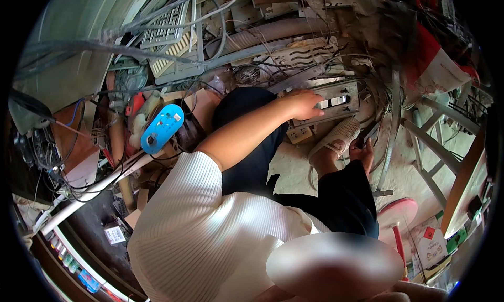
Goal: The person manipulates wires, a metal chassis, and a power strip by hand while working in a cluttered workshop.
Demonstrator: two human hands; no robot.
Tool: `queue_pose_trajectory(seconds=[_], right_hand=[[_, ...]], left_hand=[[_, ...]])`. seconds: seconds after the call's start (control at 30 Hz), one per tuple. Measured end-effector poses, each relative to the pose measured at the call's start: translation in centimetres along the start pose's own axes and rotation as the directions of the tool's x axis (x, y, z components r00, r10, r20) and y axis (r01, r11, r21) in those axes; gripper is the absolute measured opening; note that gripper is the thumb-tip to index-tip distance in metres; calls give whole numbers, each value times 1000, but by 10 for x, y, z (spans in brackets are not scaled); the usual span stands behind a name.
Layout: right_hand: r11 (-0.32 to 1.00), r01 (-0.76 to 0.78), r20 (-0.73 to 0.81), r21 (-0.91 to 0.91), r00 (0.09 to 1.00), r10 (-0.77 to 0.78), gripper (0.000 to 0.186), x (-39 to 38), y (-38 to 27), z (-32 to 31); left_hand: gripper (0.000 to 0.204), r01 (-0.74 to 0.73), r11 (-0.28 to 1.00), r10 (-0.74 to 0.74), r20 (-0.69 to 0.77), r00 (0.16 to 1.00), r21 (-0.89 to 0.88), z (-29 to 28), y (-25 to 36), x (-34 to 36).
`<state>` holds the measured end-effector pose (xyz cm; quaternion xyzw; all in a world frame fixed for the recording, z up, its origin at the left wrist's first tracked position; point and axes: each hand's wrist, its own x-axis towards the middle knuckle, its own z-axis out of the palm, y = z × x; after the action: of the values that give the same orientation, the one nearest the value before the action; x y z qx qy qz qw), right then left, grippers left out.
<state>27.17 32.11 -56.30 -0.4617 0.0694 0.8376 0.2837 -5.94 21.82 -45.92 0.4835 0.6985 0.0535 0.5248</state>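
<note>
My left hand (pixel 304 104) is stretched forward, its fingers gripping the left end of a grey metal plate (pixel 347 108). The plate has a rectangular slot in its middle and lies low among scrap. Beside my sandalled foot, my right hand (pixel 363 154) is closed around a slim dark object (pixel 369 135); its kind cannot be made out. A small yellowish block (pixel 300 135) like a socket sits just below the plate. My sandal (pixel 337 138) rests on the floor between the plate and my right hand.
Scrap metal and tangled cables (pixel 252 73) are piled beyond my hands. A blue oval device (pixel 163 127) lies to the left, near a white pipe (pixel 94 195). On the right stand a metal stool frame (pixel 433 137), an upright metal bar (pixel 390 134) and a red round seat (pixel 397 212).
</note>
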Motion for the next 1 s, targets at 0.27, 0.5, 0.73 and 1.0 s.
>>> queue_pose_trajectory(seconds=[0.27, 0.5, 0.73, 1.0], right_hand=[[997, -50, -56, 59, 997, 54, 21, -2, -1, 1], [999, 30, -76, 26, 997, -28, 23, -5, 1, -3], [1000, 6, -90, 29, 996, -4, 23, -12, 3, 6], [1000, 22, -101, 3, 995, -22, 23, -12, 4, 15]], left_hand=[[56, 1, 1000, -1, 8, 1000, 4, 1, 0, 4], [55, -45, 999, 45, -16, 999, 9, 5, -2, 12], [52, -94, 995, 93, -71, 993, -13, 12, -11, 21], [52, -85, 996, 83, -76, 994, -30, 11, -8, 24]])
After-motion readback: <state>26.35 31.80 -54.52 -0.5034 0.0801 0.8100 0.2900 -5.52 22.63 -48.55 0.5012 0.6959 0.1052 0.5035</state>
